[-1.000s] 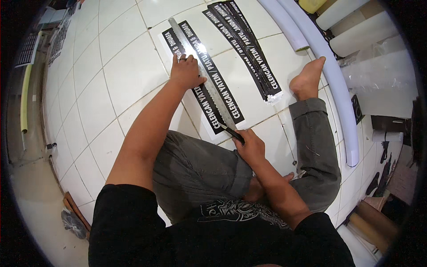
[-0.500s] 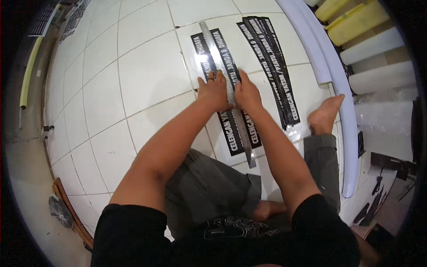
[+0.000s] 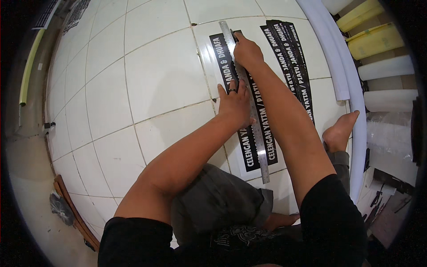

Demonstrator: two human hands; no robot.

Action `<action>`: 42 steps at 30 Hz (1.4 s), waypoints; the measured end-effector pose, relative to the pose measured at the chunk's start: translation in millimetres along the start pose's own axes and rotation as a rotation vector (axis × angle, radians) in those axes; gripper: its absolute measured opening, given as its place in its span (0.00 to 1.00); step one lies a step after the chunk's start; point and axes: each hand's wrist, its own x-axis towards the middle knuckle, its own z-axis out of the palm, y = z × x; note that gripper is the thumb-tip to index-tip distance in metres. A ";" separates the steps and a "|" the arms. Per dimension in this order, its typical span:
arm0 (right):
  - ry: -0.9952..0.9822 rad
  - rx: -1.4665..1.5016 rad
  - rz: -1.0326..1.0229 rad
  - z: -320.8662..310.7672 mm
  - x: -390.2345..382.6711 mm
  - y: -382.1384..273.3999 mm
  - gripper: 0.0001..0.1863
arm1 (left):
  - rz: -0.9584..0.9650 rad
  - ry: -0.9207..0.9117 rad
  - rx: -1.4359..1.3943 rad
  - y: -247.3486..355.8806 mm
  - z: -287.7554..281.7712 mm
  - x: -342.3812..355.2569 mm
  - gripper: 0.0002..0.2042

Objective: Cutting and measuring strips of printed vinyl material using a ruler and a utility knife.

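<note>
A long steel ruler [image 3: 264,164] lies lengthwise over a sheet of black strips with white lettering [image 3: 248,158] on the tiled floor. My left hand [image 3: 233,102] presses on the ruler's middle, fingers spread, a dark ring on one finger. My right hand [image 3: 247,51] is closed on a dark cutter knife [image 3: 234,35], mostly hidden by the fingers, at the ruler's far end along its right edge. A stack of similar lettered strips [image 3: 289,58] lies just to the right, partly behind my right forearm.
Long pale rolls [image 3: 358,147] lie along the right, with several yellow, white and plastic-wrapped rolls [image 3: 373,44] beyond. My bent legs and bare foot [image 3: 338,133] are at the lower right. A wooden board [image 3: 73,209] and a thin yellow roll [image 3: 31,66] lie at the left.
My right hand has moved from the ruler's near end up to its far end with the knife. My left hand stays on the ruler. The view has shifted.
</note>
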 end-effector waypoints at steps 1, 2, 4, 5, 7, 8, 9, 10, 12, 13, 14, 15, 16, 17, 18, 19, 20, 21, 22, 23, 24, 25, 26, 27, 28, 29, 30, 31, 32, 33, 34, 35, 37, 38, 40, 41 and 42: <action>-0.002 -0.006 -0.019 1.0 -1.1 -1.3 0.26 | -0.002 -0.001 -0.007 -0.6 0.9 0.0 0.53; -0.007 -0.011 -0.021 1.5 -2.5 -2.0 0.26 | 0.007 0.005 -0.001 -0.8 1.8 0.1 0.53; -0.017 -0.032 -0.029 -0.5 -5.9 -4.5 0.25 | 0.012 0.010 -0.004 -1.7 1.9 -1.1 0.52; -0.024 -0.036 -0.032 -2.3 -5.8 -6.1 0.25 | 0.016 0.016 0.000 -2.3 2.1 -1.3 0.52; -0.053 -0.060 -0.055 -7.0 -5.5 -8.4 0.23 | 0.018 0.016 -0.006 -2.0 2.1 -2.3 0.52; -0.036 -0.062 -0.066 -8.2 -7.5 -8.7 0.21 | 0.016 0.021 0.001 -1.8 2.1 -2.4 0.52; -0.047 -0.067 -0.066 -9.9 -8.4 -9.3 0.21 | 0.016 0.025 0.007 -1.3 3.5 -2.7 0.52; -0.058 -0.090 -0.076 -11.9 -7.3 -10.9 0.21 | 0.015 0.018 -0.003 -2.1 4.7 -2.7 0.52; -0.075 -0.152 -0.089 -12.6 -4.3 -14.9 0.21 | 0.002 0.068 -0.002 -4.0 7.0 -1.6 0.51; -0.082 -0.158 -0.089 -12.7 -5.4 -13.8 0.21 | 0.001 0.064 -0.010 -3.7 8.3 -1.3 0.51; -0.095 -0.156 -0.074 -14.2 -5.6 -12.9 0.24 | 0.007 0.056 -0.005 -3.1 9.3 -1.6 0.51; -0.104 -0.153 -0.062 -14.8 -5.6 -13.7 0.27 | 0.010 0.051 0.002 -3.7 9.7 -1.5 0.51; -0.108 -0.157 -0.066 -15.3 -7.6 -13.4 0.27 | 0.008 0.051 -0.004 -3.7 9.7 -1.8 0.51; -0.107 -0.159 -0.073 -16.9 -10.7 -12.0 0.27 | 0.011 0.043 -0.002 -3.3 9.4 -2.3 0.51; -0.107 -0.161 -0.081 -17.6 -14.3 -10.2 0.27 | 0.013 0.034 0.000 -3.1 9.9 -2.9 0.51; -0.109 -0.164 -0.083 -18.0 -18.4 -8.5 0.27 | 0.012 0.035 -0.004 -3.3 10.1 -3.4 0.51; -0.094 -0.159 -0.089 -18.3 -23.6 -6.3 0.26 | 0.011 0.039 -0.003 -3.8 10.1 -3.9 0.51; -0.077 -0.154 -0.094 -18.5 -28.8 -2.5 0.26 | 0.012 0.044 -0.001 -3.7 10.5 -3.8 0.51; -0.076 -0.159 -0.094 -18.7 -35.3 2.0 0.26 | 0.014 0.047 -0.005 -3.2 11.1 -3.9 0.51; -0.073 -0.144 -0.087 -19.0 -43.0 7.3 0.26 | 0.016 0.062 -0.002 -2.4 11.7 -4.2 0.51; -0.070 -0.130 -0.079 -20.5 -51.9 12.2 0.25 | 0.018 0.075 0.000 -1.4 12.9 -4.1 0.51; -0.073 -0.131 -0.083 -22.2 -63.4 10.7 0.25 | 0.014 0.076 -0.003 -3.9 13.5 -5.6 0.51; -0.112 -0.134 -0.065 -23.6 -77.2 10.2 0.25 | 0.011 0.061 0.000 -6.4 14.3 -7.0 0.51; -0.151 -0.137 -0.046 -26.0 -90.9 9.3 0.25 | 0.009 0.045 0.003 -8.9 14.9 -8.5 0.52; -0.093 -0.122 -0.055 -24.6 -104.1 16.7 0.24 | 0.018 0.036 0.007 -8.1 14.6 -7.1 0.53; -0.088 -0.130 -0.050 -25.8 -115.6 25.0 0.24 | 0.026 0.042 0.004 -7.1 15.1 -6.5 0.53; -0.116 -0.127 -0.036 -28.5 -129.3 29.5 0.26 | 0.021 0.069 0.007 -6.3 18.0 -5.5 0.53; -0.145 -0.123 -0.020 -30.3 -142.5 34.5 0.27 | 0.016 0.095 0.011 -5.6 18.3 -6.1 0.54; -0.144 -0.129 -0.014 -32.1 -155.8 39.5 0.27 | 0.012 0.093 -0.002 -4.6 18.7 -6.1 0.55; -0.161 -0.129 -0.014 -34.6 -168.5 44.5 0.26 | 0.021 0.096 -0.006 -3.8 18.1 -5.4 0.55; -0.183 -0.127 -0.012 -36.8 -182.4 47.3 0.25 | 0.017 0.100 0.007 -3.8 19.3 -5.0 0.55; -0.184 -0.134 -0.002 -39.0 -195.9 50.2 0.25 | 0.013 0.105 0.018 -3.5 20.9 -4.4 0.55; -0.209 -0.138 -0.018 -45.2 -222.2 51.2 0.25 | 0.025 0.089 0.027 -4.5 18.4 -6.1 0.55; -0.207 -0.124 -0.024 -45.0 -234.2 54.9 0.24 | 0.002 0.103 0.027 -4.8 17.6 -6.9 0.54; -0.227 -0.137 0.001 -48.2 -256.7 57.7 0.24 | -0.020 0.130 0.045 -4.5 18.8 -4.8 0.53; -0.247 -0.142 0.015 -50.0 -268.5 59.3 0.24 | -0.011 0.128 0.040 -3.8 20.1 -4.6 0.53; -0.214 -0.124 -0.004 -49.3 -282.0 68.4 0.25 | -0.012 0.121 0.057 0.2 16.3 -4.3 0.53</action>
